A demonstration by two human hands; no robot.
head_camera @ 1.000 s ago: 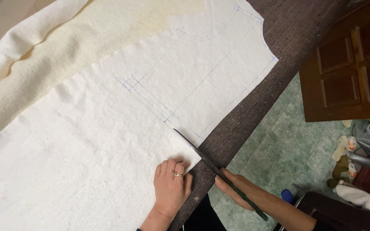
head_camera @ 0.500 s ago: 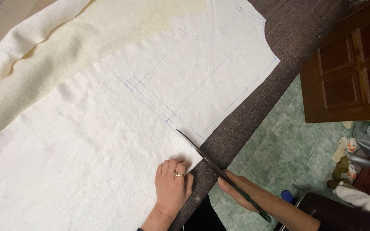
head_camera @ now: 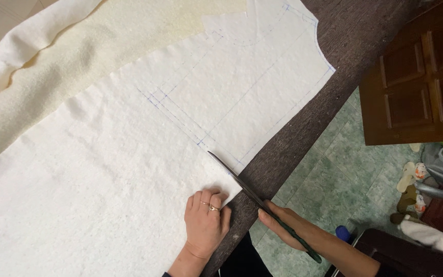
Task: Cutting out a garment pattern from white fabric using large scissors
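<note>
A large sheet of white fleecy fabric (head_camera: 103, 169) lies spread over a dark brown table (head_camera: 308, 113), with thin blue pattern lines drawn across it. My left hand (head_camera: 206, 223) rests flat on the fabric near its cut edge, a ring on one finger. My right hand (head_camera: 288, 225) grips long dark-handled scissors (head_camera: 252, 192). Their blades point up and to the left, and the tip sits in the fabric at the blue line. A cream-coloured layer (head_camera: 114, 41) of the cloth lies folded at the upper left.
A brown wooden panelled cabinet (head_camera: 419, 82) stands at the right. Green patterned floor (head_camera: 344, 179) shows beyond the table's edge. Bags and soft items (head_camera: 426, 184) are piled at the far right, with a dark case (head_camera: 411, 256) below them.
The scissors have advanced slightly up and left along the blue line into the fabric. My left hand stays pressed on the cloth.
</note>
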